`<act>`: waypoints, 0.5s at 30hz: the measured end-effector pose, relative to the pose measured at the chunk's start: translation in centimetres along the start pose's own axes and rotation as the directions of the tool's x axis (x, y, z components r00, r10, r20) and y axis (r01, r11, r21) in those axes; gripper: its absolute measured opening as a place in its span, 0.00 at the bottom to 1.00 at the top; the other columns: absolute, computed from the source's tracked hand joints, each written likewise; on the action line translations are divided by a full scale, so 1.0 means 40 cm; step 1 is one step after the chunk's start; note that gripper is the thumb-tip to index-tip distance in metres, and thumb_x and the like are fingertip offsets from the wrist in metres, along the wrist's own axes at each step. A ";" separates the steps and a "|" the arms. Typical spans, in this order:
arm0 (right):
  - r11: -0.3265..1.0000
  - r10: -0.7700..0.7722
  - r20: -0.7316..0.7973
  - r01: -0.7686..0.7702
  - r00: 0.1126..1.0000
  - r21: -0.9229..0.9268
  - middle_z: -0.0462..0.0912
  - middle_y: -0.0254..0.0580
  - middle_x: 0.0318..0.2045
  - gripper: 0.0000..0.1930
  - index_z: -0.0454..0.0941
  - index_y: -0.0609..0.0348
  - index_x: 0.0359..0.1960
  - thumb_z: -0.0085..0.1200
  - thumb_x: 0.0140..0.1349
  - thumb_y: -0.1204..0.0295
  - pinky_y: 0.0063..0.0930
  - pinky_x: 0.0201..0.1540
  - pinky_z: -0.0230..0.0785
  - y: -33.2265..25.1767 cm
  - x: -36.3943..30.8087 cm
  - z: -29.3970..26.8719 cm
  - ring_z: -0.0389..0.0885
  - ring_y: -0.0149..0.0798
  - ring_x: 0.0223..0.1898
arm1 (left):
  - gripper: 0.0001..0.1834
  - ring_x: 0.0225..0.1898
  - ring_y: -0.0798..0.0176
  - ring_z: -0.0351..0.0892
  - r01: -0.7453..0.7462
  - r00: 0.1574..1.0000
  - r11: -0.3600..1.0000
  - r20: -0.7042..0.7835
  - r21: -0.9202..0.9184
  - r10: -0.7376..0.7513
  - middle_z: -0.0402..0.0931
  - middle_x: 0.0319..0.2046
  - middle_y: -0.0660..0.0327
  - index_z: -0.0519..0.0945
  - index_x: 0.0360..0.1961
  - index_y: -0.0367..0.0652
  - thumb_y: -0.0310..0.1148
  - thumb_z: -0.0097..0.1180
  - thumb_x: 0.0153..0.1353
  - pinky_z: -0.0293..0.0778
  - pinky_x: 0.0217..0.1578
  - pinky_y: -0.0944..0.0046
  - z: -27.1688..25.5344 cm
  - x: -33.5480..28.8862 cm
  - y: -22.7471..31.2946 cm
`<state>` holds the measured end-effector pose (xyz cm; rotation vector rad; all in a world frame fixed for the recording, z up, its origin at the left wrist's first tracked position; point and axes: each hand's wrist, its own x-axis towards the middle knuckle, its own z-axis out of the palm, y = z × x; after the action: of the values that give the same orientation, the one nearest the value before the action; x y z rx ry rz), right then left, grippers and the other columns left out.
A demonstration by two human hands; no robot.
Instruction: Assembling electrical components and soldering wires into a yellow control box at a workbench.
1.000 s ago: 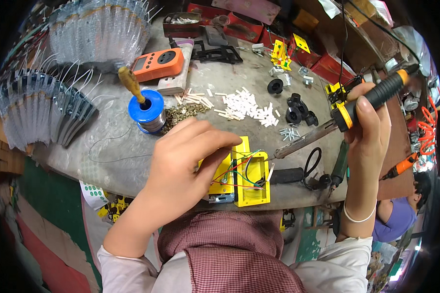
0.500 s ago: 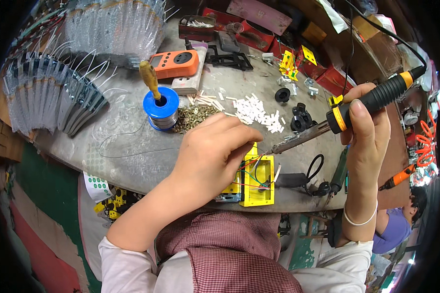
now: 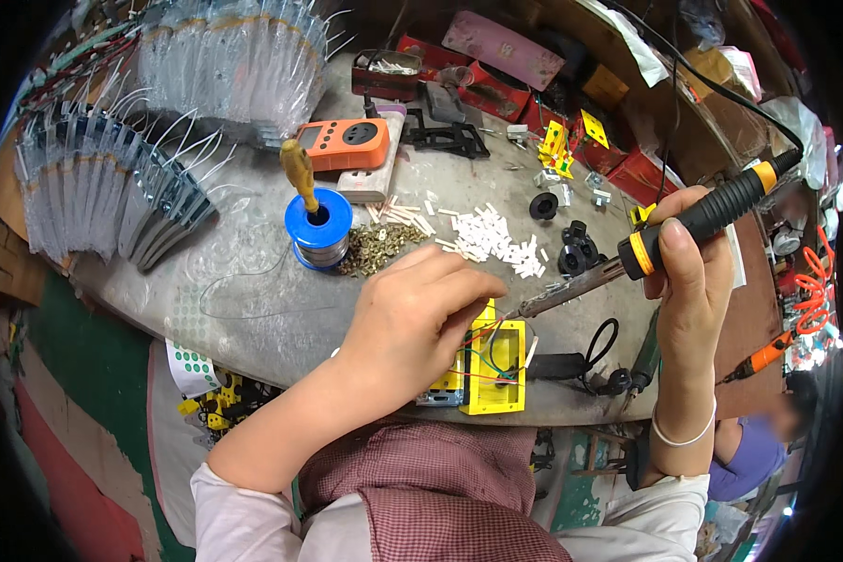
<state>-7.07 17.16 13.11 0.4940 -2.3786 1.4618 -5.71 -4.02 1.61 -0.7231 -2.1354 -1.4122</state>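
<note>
My left hand (image 3: 412, 314) rests curled over a yellow plastic box (image 3: 495, 370) with coloured wires near the table's front edge, its fingertips on the box's left side. My right hand (image 3: 688, 272) grips a soldering iron (image 3: 656, 245) by its black and orange handle. The iron's metal tip points down-left, just above the yellow box. A blue spool of solder wire (image 3: 317, 234) with a wooden-handled tool standing in it sits left of my left hand.
An orange meter (image 3: 347, 145) lies behind the spool. Small white pieces (image 3: 492, 239) and a pile of brass screws (image 3: 379, 248) are scattered mid-table. Stacks of bagged parts (image 3: 112, 201) fill the left. Red boxes (image 3: 496, 42) line the back. Another person (image 3: 759, 450) sits lower right.
My right hand has lowered the soldering iron so its tip now sits nearer the yellow box. My left hand stays on the box. The view has shifted slightly.
</note>
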 end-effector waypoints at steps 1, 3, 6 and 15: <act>1.000 -0.001 -0.003 0.001 1.000 0.000 0.70 0.30 0.25 0.13 0.72 0.61 0.39 0.54 0.66 0.63 0.15 0.22 0.57 -0.001 0.000 -0.001 0.65 0.20 0.21 | 0.11 0.31 0.55 0.76 -0.002 1.000 1.000 0.001 0.000 0.002 0.78 0.28 0.58 0.82 0.35 0.40 0.17 0.63 0.50 0.71 0.32 0.60 0.000 -0.001 0.000; 1.000 -0.008 0.003 0.008 1.000 -0.009 0.70 0.30 0.25 0.13 0.72 0.61 0.40 0.54 0.66 0.63 0.15 0.22 0.58 0.001 0.000 -0.004 0.65 0.20 0.21 | 0.11 0.31 0.56 0.77 0.002 1.000 1.000 0.003 0.001 -0.002 0.79 0.28 0.59 0.83 0.35 0.40 0.17 0.63 0.49 0.71 0.32 0.61 0.004 -0.004 0.000; 1.000 -0.002 -0.025 0.002 1.000 -0.002 0.71 0.30 0.25 0.13 0.72 0.61 0.39 0.55 0.66 0.62 0.15 0.21 0.57 0.009 -0.001 -0.010 0.65 0.20 0.20 | 0.12 0.32 0.57 0.78 0.069 0.997 0.997 0.016 0.022 -0.070 0.80 0.29 0.59 0.83 0.35 0.40 0.15 0.62 0.49 0.71 0.33 0.62 -0.019 -0.005 0.017; 0.995 -0.004 -0.180 -0.014 0.984 -0.101 0.72 0.30 0.20 0.16 0.75 0.61 0.35 0.53 0.64 0.58 0.15 0.18 0.51 0.000 -0.021 -0.067 0.63 0.19 0.16 | 0.15 0.30 0.59 0.77 0.045 0.993 0.999 0.108 0.014 -0.046 0.82 0.27 0.60 0.85 0.37 0.41 0.14 0.62 0.47 0.71 0.33 0.62 -0.023 -0.057 0.064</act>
<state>-6.13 19.68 13.92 0.3168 -2.2989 1.3186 -2.23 -4.42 2.21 -0.7672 -2.2543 -1.4122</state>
